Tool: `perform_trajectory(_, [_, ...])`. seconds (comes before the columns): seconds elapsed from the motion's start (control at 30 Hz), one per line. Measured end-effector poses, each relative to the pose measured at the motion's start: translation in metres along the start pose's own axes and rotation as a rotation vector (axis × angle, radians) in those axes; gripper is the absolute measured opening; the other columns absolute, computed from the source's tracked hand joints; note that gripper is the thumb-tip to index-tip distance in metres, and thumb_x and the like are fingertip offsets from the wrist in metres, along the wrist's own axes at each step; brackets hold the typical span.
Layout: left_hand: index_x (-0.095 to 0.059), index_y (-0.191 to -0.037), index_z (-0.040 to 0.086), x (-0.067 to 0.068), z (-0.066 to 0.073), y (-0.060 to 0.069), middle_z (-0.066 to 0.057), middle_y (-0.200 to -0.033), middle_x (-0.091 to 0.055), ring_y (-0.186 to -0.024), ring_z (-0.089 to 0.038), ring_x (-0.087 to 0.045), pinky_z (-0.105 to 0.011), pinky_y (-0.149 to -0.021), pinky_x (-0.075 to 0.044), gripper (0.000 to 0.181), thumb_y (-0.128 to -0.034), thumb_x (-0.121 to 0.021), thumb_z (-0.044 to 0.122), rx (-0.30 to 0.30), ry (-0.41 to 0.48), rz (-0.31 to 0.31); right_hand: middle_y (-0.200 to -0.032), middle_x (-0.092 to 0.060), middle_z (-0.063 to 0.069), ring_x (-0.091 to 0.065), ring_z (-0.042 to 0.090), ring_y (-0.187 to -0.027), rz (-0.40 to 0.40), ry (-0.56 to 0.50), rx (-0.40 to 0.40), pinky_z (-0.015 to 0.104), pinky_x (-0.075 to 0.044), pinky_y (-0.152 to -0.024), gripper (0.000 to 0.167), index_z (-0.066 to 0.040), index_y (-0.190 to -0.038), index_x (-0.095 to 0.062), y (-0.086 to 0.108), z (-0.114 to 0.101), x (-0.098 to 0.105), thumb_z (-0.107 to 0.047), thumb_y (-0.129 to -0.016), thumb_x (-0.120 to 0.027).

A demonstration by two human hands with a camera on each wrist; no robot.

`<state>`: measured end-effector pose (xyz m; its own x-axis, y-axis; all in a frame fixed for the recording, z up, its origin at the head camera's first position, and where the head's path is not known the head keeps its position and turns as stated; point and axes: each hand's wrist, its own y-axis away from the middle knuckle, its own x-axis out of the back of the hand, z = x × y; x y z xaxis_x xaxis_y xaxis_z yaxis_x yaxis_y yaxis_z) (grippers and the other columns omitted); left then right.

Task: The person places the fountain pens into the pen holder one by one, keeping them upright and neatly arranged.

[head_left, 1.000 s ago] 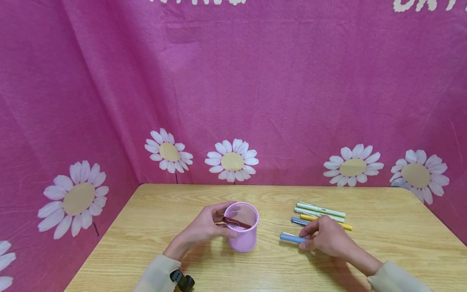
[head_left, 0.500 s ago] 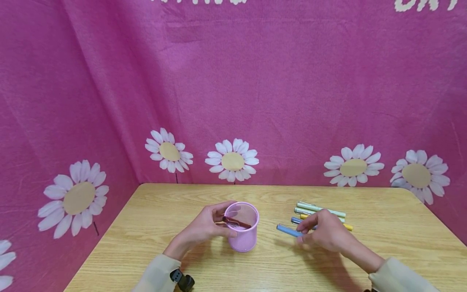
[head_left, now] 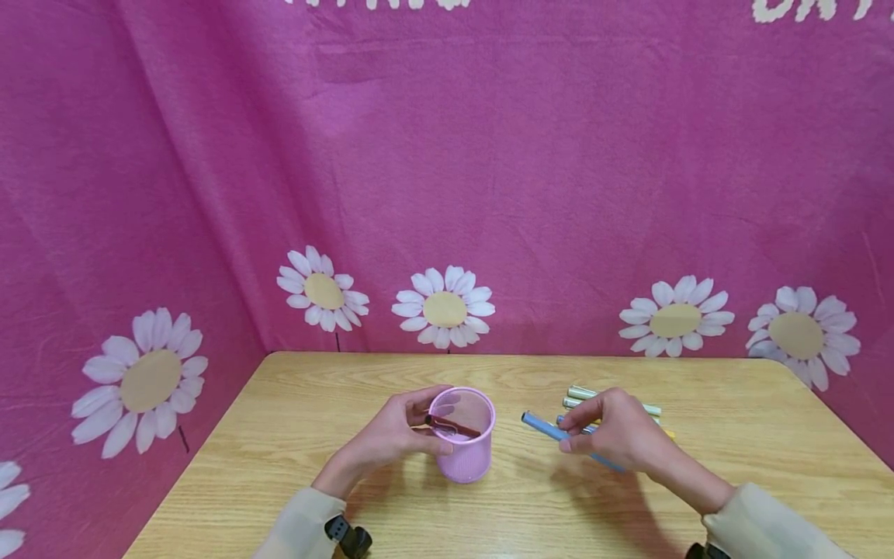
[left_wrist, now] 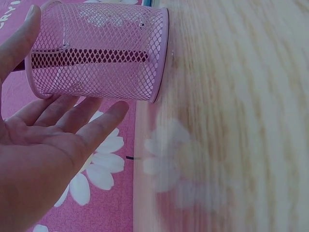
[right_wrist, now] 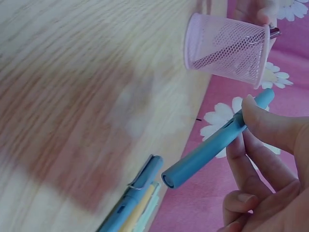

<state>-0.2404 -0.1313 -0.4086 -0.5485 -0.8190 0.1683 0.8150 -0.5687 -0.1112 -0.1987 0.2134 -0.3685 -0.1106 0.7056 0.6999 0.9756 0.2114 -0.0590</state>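
Note:
A pink mesh pen cup (head_left: pixel 466 464) stands upright on the table, a dark red pen (head_left: pixel 461 428) leaning inside it. My left hand (head_left: pixel 393 435) holds the cup from the left, thumb at the front and fingers behind; the left wrist view shows the cup's mesh wall (left_wrist: pixel 101 53) between them. To the right of the cup, my right hand (head_left: pixel 620 435) pinches a blue pen (head_left: pixel 539 426) between thumb and fingers. That pen (right_wrist: pixel 205 155) is raised off the table and tilted, one end toward the cup.
Beyond and partly behind my right hand lie several pens: light green pens (head_left: pixel 581 392), a yellow pen (right_wrist: pixel 136 212) and a darker blue pen (right_wrist: pixel 135 193). A pink curtain (head_left: pixel 489 194) with daisies hangs along the back and left of the wooden table (head_left: pixel 314 380).
My right hand has lifted the blue pen off the table and moved it slightly up and left, tilting it. The left hand and the cup have stayed still.

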Motion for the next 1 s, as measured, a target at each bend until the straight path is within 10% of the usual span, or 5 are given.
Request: perform_trajectory(1.0, [-0.042,-0.157,-0.007,0.001,-0.001,-0.001,-0.026,-0.147,-0.056,-0.132,-0.045,-0.057,-0.044,-0.106,-0.053,0.082,-0.0864,-0.084,-0.001,-0.002,0.0,-0.008,-0.084,-0.078,-0.004,-0.063,0.018,-0.081,0.035,-0.079,0.075,0.033,-0.047,-0.065,0.017,-0.015,-0.094,-0.085,-0.012,-0.054,0.004,-0.02,-0.079,-0.094])
